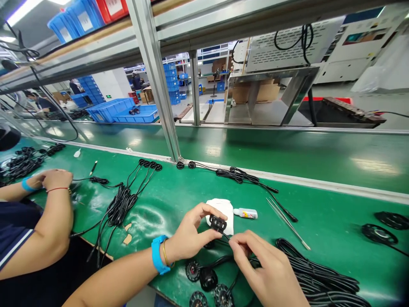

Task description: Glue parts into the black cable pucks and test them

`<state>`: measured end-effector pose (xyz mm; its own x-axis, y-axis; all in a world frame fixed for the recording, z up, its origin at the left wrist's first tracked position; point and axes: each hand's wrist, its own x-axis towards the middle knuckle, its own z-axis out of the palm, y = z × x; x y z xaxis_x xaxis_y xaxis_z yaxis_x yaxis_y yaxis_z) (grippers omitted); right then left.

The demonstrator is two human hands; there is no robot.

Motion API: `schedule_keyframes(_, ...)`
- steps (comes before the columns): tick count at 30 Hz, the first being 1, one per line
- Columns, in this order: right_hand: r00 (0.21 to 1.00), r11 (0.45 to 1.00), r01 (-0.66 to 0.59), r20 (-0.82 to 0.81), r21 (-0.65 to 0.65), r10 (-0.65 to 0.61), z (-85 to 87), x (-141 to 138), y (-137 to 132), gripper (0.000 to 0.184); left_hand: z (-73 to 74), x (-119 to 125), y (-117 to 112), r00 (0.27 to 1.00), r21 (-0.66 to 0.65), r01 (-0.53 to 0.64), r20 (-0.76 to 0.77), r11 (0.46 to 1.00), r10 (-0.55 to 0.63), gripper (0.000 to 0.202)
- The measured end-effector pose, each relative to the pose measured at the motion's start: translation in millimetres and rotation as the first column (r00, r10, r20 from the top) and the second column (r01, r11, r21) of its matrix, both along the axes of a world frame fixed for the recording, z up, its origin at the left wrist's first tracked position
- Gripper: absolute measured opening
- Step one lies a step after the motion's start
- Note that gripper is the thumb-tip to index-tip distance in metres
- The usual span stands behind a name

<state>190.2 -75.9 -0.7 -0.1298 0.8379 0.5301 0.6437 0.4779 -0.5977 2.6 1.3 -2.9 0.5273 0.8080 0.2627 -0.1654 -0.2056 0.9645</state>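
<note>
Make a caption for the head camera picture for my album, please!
At a green workbench, the left hand holds a small black part while the right hand pinches its cable.

From here the worktop (332,213) is green, the camera module (217,223) and coiled cables (322,275) black, the wristband (157,255) blue, bangle (165,253) gold.

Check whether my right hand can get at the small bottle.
Probably yes: the small bottle lies just beyond your right hand with nothing between, though that hand seems to pinch a black cable.
</note>
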Motion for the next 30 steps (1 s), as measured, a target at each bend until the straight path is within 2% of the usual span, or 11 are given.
schedule_keyframes(4,0.988,0.974,0.036,0.135,0.224,-0.068,0.1,-2.2,-1.7,0.010,-1.0,-1.4,-1.2,0.996,0.362,-0.002,-0.081,0.932,0.034,0.034)
schedule_keyframes(6,0.979,0.957,0.047,0.176,0.286,-0.101,2.9,-4.0,-2.1,0.011,-0.7,-0.7,-0.9,0.995,0.456,0.004,-0.091,0.890,0.043,0.036)
schedule_keyframes(14,0.963,0.937,0.033,0.238,0.347,-0.122,5.3,-8.6,-4.3,0.009,-2.8,2.1,-0.6,0.997,0.440,-0.025,-0.051,0.898,0.053,0.030)
schedule_keyframes(18,0.986,0.962,0.016,0.158,0.273,-0.061,2.0,-5.4,-4.0,0.008,1.4,0.4,-3.2,0.997,0.432,0.004,-0.066,0.902,0.027,0.026)
schedule_keyframes(21,0.998,0.996,-0.055,0.013,0.074,0.054,0.4,-0.4,-2.8,0.013,5.1,-4.3,0.0,0.996,0.405,0.070,-0.076,0.912,-0.043,0.035)
schedule_keyframes(23,0.989,0.986,-0.148,-0.027,-0.072,0.146,-0.7,2.0,-1.1,0.019,3.7,-9.8,11.6,0.995,0.371,-0.009,-0.089,0.929,0.045,0.042)
schedule_keyframes(24,0.982,0.974,-0.188,-0.021,-0.127,0.186,-1.6,2.6,0.0,0.021,1.4,-13.5,21.5,0.981,0.364,-0.106,-0.114,0.926,0.157,0.042)
schedule_keyframes(25,0.975,0.962,-0.217,-0.002,-0.167,0.220,-2.7,2.6,1.0,0.022,-1.9,-17.9,34.3,0.942,0.373,-0.217,-0.161,0.902,0.293,0.043)
schedule_keyframes(27,0.962,0.947,-0.251,0.053,-0.202,0.267,-5.2,1.6,2.6,0.023,-10.8,-28.2,66.8,0.779,0.467,-0.369,-0.317,0.804,0.541,0.052)
schedule_keyframes(29,0.948,0.937,-0.275,0.103,-0.218,0.302,-6.8,0.4,3.4,0.023,-20.9,-39.0,102.7,0.588,0.580,-0.336,-0.486,0.742,0.647,0.067)
schedule_keyframes(30,0.940,0.931,-0.286,0.121,-0.227,0.319,-6.7,0.2,3.7,0.023,-25.9,-43.9,119.7,0.545,0.600,-0.311,-0.523,0.737,0.656,0.072)
